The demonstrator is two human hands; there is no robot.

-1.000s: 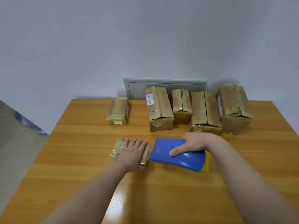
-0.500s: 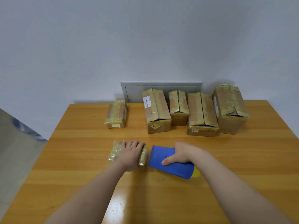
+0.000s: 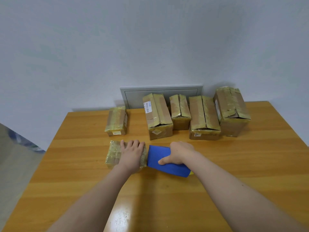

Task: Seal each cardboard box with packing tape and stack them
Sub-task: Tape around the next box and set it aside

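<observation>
left hand: fingers flat on small box | right hand: fingers grasping tape dispenser, seemingly touching small box

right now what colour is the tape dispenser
Blue, with a bit of yellow at its rear; the tape dispenser shows in the head view.

The wooden table carries a row of four taped cardboard boxes along its far edge and a lone taped box left of them. Nearer lies a small flat taped box, with a blue tape dispenser touching its right end.
</observation>
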